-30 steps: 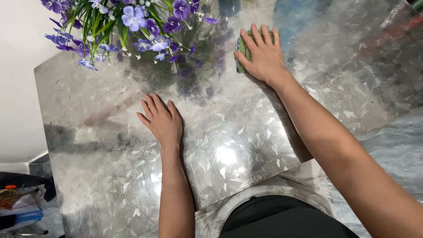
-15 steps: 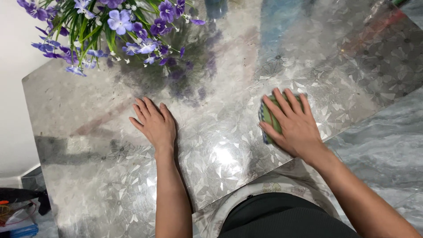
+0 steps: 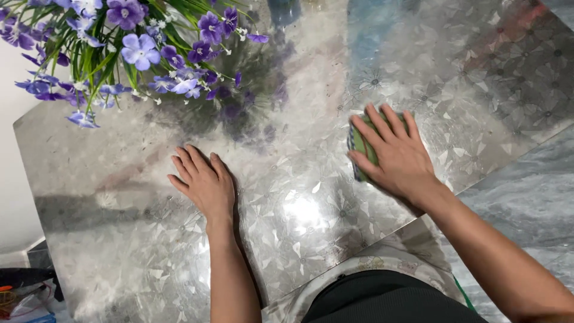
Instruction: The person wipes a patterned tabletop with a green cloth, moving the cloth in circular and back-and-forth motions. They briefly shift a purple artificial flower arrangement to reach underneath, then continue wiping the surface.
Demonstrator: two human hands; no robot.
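Step in hand, by my reading: wiping the tabletop. My right hand [image 3: 399,157] lies flat on a green, soft-looking cleaning pad with a blue edge [image 3: 359,152], fingers extended and slightly spread, palm pressing the pad down against the glossy, mirror-like table surface with an embossed flower pattern [image 3: 311,197]. The pad sits right of the table's centre, near the front edge, and only its left margin shows from under the fingers.

My left hand [image 3: 203,179] rests flat on the same surface, left of centre, fingers straight and close together, holding nothing. I judge that it serves as a brace.

The next stroke calls for even downward pressure and the whole pad kept under the palm, since the film looks slick. Strokes toward the far left need care: a bunch of purple and lilac artificial-looking flowers with thin green leaves [image 3: 128,51] overhangs that corner, well apart from both hands for now.

Materials: the table reflects light strongly, with a bright glare spot between my forearms. Beyond the table's right edge lies a grey, marble-veined floor [image 3: 526,185].
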